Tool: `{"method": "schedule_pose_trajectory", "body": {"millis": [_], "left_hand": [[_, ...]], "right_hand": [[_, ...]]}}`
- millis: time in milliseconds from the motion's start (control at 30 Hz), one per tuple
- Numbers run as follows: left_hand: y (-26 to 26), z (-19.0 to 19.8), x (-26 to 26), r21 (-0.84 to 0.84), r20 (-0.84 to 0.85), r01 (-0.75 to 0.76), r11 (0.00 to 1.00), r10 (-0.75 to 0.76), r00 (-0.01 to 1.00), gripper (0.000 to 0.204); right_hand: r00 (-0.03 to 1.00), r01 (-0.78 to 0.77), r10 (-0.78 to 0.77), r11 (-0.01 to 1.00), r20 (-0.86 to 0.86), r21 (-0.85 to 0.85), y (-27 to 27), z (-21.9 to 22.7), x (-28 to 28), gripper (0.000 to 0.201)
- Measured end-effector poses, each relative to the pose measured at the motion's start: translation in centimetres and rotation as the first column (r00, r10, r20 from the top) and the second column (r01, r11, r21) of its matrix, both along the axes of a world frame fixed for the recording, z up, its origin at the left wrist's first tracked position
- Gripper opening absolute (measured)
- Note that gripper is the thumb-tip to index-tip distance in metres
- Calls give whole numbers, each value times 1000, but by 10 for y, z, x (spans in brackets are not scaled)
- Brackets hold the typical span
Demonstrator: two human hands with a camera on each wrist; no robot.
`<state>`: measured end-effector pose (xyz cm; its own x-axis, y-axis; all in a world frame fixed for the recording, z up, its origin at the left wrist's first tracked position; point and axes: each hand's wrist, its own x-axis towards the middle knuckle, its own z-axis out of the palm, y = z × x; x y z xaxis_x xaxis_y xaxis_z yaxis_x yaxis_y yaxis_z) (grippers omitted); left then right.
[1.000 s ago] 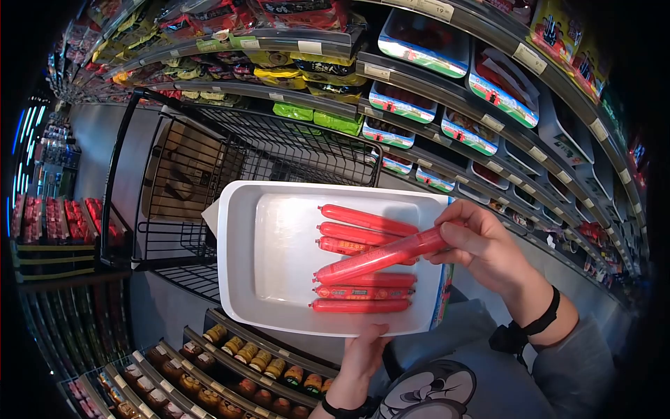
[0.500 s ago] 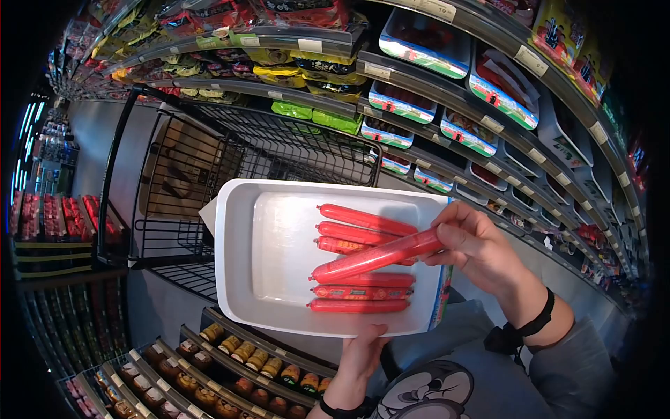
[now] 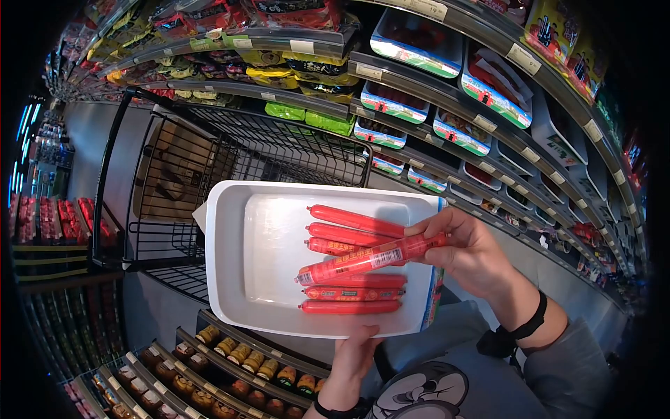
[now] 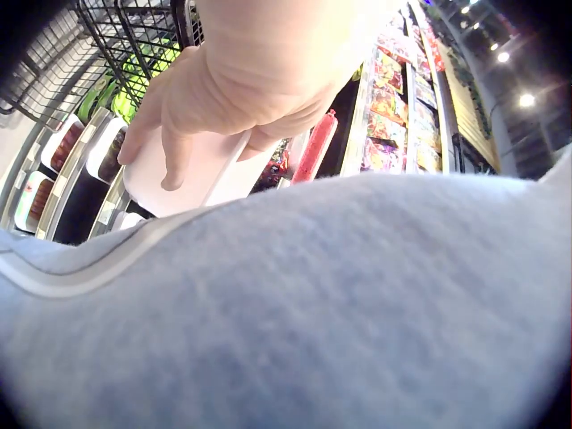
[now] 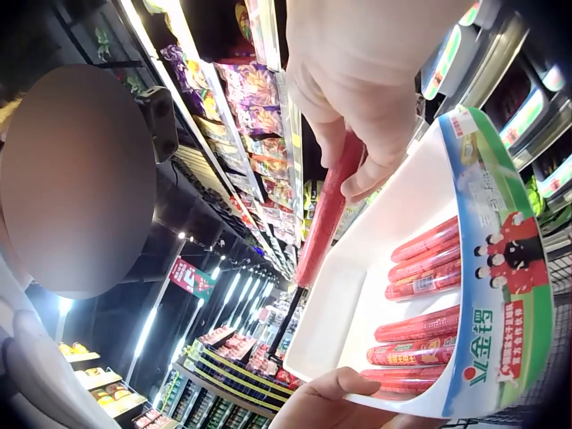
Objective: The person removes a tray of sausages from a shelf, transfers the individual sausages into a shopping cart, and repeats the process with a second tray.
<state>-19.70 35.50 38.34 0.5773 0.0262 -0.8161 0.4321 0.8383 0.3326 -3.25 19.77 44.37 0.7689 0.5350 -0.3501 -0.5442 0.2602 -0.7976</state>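
White tray (image 3: 269, 258), red-wrapped sausages (image 3: 351, 306) lying side by side in it, in two groups

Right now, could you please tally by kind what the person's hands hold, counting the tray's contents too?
Red, tube-shaped wrapped sausages: 7 (6 in the tray, 1 in the right hand's grip)
White plastic tray: 1
Total: 8

Sausages (image 3: 352, 260) red, some yellow-lettered; tray (image 3: 269, 258) white; cart (image 3: 109, 164) black; shirt (image 3: 481, 346) grey, black-white cartoon print.
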Motion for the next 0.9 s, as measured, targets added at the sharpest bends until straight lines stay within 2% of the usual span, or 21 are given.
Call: {"method": "schedule_pose_trajectory", "body": {"millis": [467, 633, 900], "left_hand": [[3, 0, 0, -1, -29, -6, 1000, 6, 1000, 39], [4, -2, -2, -33, 29, -10, 999, 11, 1000, 39], [5, -4, -4, -40, 20, 0, 999, 1, 1000, 38]], "right_hand": [[998, 40, -44, 996, 48, 78, 2, -7, -1, 31], [997, 64, -67, 994, 27, 86, 5, -9, -1, 31], [998, 62, -62, 989, -4, 135, 6, -8, 1, 29]]}}
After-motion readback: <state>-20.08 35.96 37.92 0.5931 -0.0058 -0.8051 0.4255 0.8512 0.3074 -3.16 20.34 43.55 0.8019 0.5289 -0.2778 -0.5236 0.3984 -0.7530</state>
